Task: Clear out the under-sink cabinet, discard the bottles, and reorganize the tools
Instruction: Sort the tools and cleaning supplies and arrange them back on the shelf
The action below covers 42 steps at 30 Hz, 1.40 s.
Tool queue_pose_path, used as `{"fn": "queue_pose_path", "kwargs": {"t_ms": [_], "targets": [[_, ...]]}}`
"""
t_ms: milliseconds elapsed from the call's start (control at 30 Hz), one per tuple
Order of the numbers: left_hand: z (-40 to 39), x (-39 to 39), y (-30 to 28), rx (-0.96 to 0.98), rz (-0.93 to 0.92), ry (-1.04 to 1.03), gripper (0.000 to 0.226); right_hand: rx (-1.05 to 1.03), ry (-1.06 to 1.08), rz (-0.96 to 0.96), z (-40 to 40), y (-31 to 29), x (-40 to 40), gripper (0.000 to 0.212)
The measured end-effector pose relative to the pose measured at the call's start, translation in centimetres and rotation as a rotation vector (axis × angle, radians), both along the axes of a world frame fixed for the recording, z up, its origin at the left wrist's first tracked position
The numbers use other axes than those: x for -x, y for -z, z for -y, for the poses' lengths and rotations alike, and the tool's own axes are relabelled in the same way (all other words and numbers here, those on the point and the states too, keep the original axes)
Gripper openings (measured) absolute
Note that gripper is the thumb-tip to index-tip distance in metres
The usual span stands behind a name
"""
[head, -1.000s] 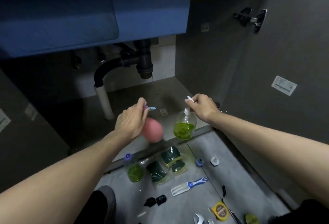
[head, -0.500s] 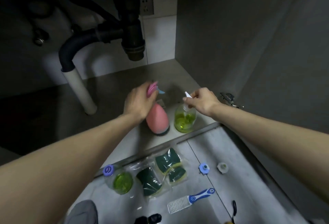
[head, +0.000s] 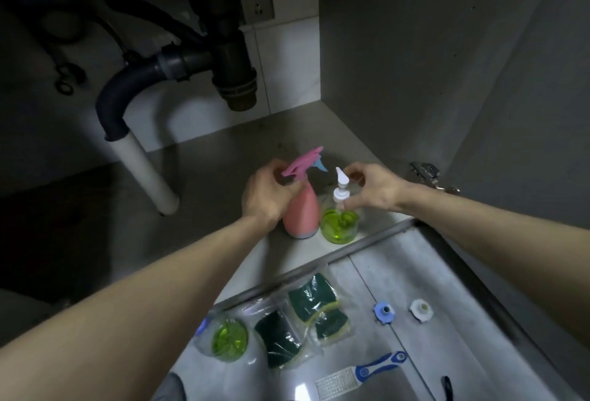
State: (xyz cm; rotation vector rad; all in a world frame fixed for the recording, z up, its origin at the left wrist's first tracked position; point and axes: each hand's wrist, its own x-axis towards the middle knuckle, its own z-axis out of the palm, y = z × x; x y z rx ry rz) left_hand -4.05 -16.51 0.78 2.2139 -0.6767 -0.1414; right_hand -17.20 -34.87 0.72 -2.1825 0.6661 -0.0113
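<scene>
A pink spray bottle (head: 301,212) stands upright on the cabinet floor (head: 223,158) near its front edge. My left hand (head: 266,198) curls round its neck, just below the pink trigger head. Touching its right side stands a clear pump bottle of green liquid (head: 340,225) with a white pump. My right hand (head: 375,188) reaches in from the right, its thumb and fingers curled at the pump's neck. A second green bottle (head: 228,340) lies in a plastic wrapper on the floor outside.
The dark drain trap (head: 234,81) and a white pipe (head: 147,177) hang at the back left. On the grey floor outside lie packed green sponges (head: 306,321), a blue knob (head: 384,313), a white knob (head: 422,309) and a blue-handled brush (head: 360,373). A door hinge (head: 426,174) sticks out at right.
Both bottles went from held in the air to standing on the cabinet floor. My hands have slid lower, so the trigger and the pump head now show.
</scene>
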Motion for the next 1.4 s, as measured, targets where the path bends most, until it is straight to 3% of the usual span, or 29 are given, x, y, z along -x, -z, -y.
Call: {"fn": "queue_pose_path", "kwargs": {"t_ms": [133, 267, 467, 600, 767, 1067, 1400], "targets": [[-1.3, 0.0, 3.1, -0.056, -0.229, 0.16, 0.064, -0.008, -0.106, -0.179, -0.5, 3.4, 0.4, 0.098], [-1.1, -0.1, 5.7, -0.051, -0.296, 0.198, 0.087, -0.048, -0.009, -0.103, -1.0, 5.8, 0.5, 0.101], [1.4, -1.2, 6.6, 0.003, -0.283, 0.076, 0.077, 0.089, 0.163, -0.09, -0.9, 5.6, 0.9, 0.087], [5.4, -3.0, 6.3, 0.028, -0.314, 0.16, 0.076, 0.23, 0.374, -0.055, 0.9, 6.6, 1.8, 0.089], [13.3, -4.8, 7.1, 0.185, -0.373, 0.143, 0.074, 0.218, 0.632, -0.022, 3.7, 8.3, 2.8, 0.09], [21.4, -6.3, 8.0, 0.173, -0.298, 0.275, 0.077, 0.082, 0.811, 0.144, 3.7, 10.9, 0.2, 0.094], [21.6, -6.6, 7.8, 0.127, -0.341, 0.33, 0.073, 0.024, 0.79, 0.081, 6.5, 10.3, -2.8, 0.081]]}}
